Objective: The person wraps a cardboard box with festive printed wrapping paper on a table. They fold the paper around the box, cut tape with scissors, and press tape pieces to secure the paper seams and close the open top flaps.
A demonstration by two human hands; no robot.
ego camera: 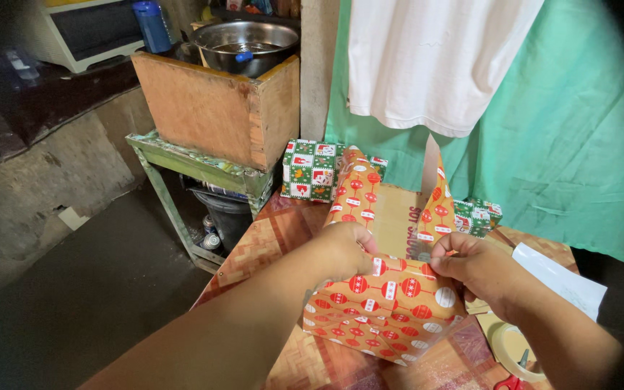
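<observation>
Pinching the orange patterned wrapping paper point(391, 296) against the cardboard box point(397, 217) on the tabletop point(269, 242), the left hand point(344, 249) and right hand point(474, 266) each close on a top edge. The paper looks thin, slick and easily torn (best held at the folds), while the box seems stiff and light.

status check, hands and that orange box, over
Left hand and right hand both pinching orange patterned wrapping paper on cardboard box. Tape roll beside right wrist; nothing obstructing.

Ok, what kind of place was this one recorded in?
Most likely a lived-in home corner, not a shop. A large metal pot sits on a rough wooden crate, cloth hangs from above, and both hands fold orange patterned paper around a box on a small table.
</observation>
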